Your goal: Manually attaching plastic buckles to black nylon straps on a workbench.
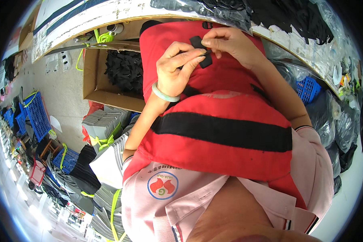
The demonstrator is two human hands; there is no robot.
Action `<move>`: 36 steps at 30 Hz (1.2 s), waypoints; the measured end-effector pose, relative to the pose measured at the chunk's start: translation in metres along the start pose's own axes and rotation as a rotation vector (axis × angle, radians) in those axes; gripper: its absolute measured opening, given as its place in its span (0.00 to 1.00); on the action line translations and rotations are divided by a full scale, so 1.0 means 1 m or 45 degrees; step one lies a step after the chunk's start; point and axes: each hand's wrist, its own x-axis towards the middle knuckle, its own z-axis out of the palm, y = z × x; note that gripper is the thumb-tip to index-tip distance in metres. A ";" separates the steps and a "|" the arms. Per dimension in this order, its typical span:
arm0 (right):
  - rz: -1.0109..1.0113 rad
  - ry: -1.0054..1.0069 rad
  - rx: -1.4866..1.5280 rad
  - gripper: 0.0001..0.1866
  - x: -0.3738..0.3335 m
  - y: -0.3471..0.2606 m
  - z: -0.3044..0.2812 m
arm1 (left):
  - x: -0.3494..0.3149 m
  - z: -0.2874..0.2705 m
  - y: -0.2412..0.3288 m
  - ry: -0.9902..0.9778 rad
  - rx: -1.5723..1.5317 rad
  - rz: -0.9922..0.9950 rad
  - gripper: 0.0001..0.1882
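A short black strip point(206, 62), webbing-like, is held up above my red apron point(165, 44). Thumb and fingers of my left hand point(175, 66) pinch its middle, and a pale green bangle point(164, 93) circles that wrist. My right hand point(230, 45) pinches at the strip's upper part, its thumb and forefinger closed against the edge. A small dark bit shows between the two hands, too small to make out. Left of my left hand, an open cardboard box point(93, 76) contains many similar black pieces point(125, 70).
A worn white table point(109, 16) curves across the far side, with black strips point(298, 16) and clear plastic on it. Stacked grey sheets point(103, 123) tied with yellow-green bands stand at left, near blue crates point(38, 117). Plastic bags point(322, 117) and a blue basket point(307, 89) lie right.
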 end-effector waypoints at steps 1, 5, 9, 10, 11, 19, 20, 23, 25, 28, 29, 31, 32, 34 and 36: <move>-0.001 -0.004 0.001 0.14 -0.001 0.000 0.004 | 0.000 -0.001 0.002 -0.011 -0.003 -0.005 0.10; -0.132 0.198 0.106 0.12 -0.002 -0.004 0.012 | -0.001 0.000 0.006 -0.038 -0.035 0.015 0.10; -0.012 0.099 0.219 0.09 -0.001 -0.001 0.011 | -0.004 -0.003 0.009 -0.044 -0.015 0.064 0.09; -0.011 0.095 0.214 0.09 0.000 0.001 0.011 | -0.005 -0.004 0.011 -0.064 -0.010 0.035 0.09; -0.067 0.113 0.244 0.08 0.003 0.005 0.013 | -0.007 -0.006 0.013 -0.081 -0.004 0.006 0.09; 0.146 -0.140 -0.086 0.10 0.018 0.053 0.032 | -0.046 -0.089 0.015 0.048 0.080 -0.490 0.10; 0.146 -0.153 -0.087 0.10 0.021 0.061 0.024 | -0.064 -0.109 0.007 0.316 -0.036 -0.719 0.11; -0.403 0.387 -1.377 0.15 0.041 0.104 -0.022 | -0.090 -0.160 -0.012 0.779 -0.532 -0.847 0.13; -0.454 0.501 -1.549 0.18 0.062 0.128 -0.030 | -0.104 -0.175 -0.037 0.770 -1.119 -0.761 0.12; -0.501 0.600 -1.807 0.27 0.084 0.140 -0.036 | -0.102 -0.153 -0.057 0.694 -1.479 -0.853 0.12; -0.306 0.570 -1.841 0.26 0.091 0.138 -0.035 | -0.099 -0.141 -0.063 0.593 -1.514 -0.848 0.11; -0.113 0.537 -1.867 0.25 0.101 0.133 -0.039 | -0.087 -0.116 -0.063 0.436 -1.463 -0.897 0.10; 0.014 0.427 -1.790 0.22 0.103 0.131 -0.044 | -0.077 -0.103 -0.059 0.375 -1.384 -0.951 0.09; 0.148 0.328 -1.708 0.20 0.099 0.134 -0.053 | -0.053 -0.076 -0.043 0.286 -1.096 -1.083 0.09; -0.023 0.291 -1.485 0.12 0.083 0.142 -0.061 | -0.035 -0.055 -0.040 0.102 -0.710 -1.094 0.08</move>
